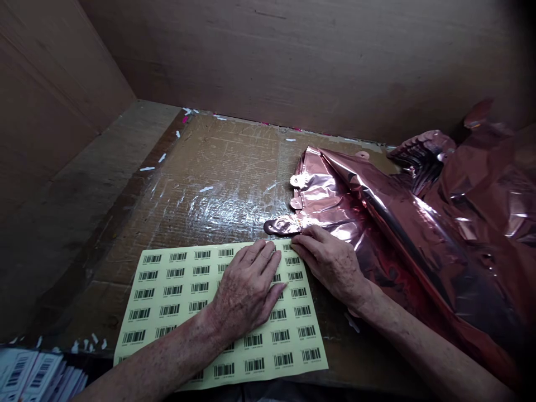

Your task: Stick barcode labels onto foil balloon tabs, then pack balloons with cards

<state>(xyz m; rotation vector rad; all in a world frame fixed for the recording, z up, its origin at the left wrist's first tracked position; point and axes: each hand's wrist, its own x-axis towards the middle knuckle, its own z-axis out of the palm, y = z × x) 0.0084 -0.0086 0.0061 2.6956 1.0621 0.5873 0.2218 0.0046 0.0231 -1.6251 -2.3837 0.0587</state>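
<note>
A pale yellow sheet of barcode labels [170,326] lies on the worktop in front of me, printed in rows. My left hand [249,285] rests flat on its upper middle with the fingers stretched out, covering several labels. At the sheet's top right corner, my right hand [330,259] is closed in a pinch on the edge; its fingertips partly hide the corner label. Right beside those fingers is a tab of a shiny rose-gold foil balloon [282,225]. More rose-gold foil balloons [393,223] are piled flat under and beyond my right forearm.
Brown cardboard [226,162] covered with clear tape lines the worktop. Wooden panels [285,61] rise at the back and left. White scraps [147,168] are scattered along the edges. Barcoded packets [33,374] stand at the lower left.
</note>
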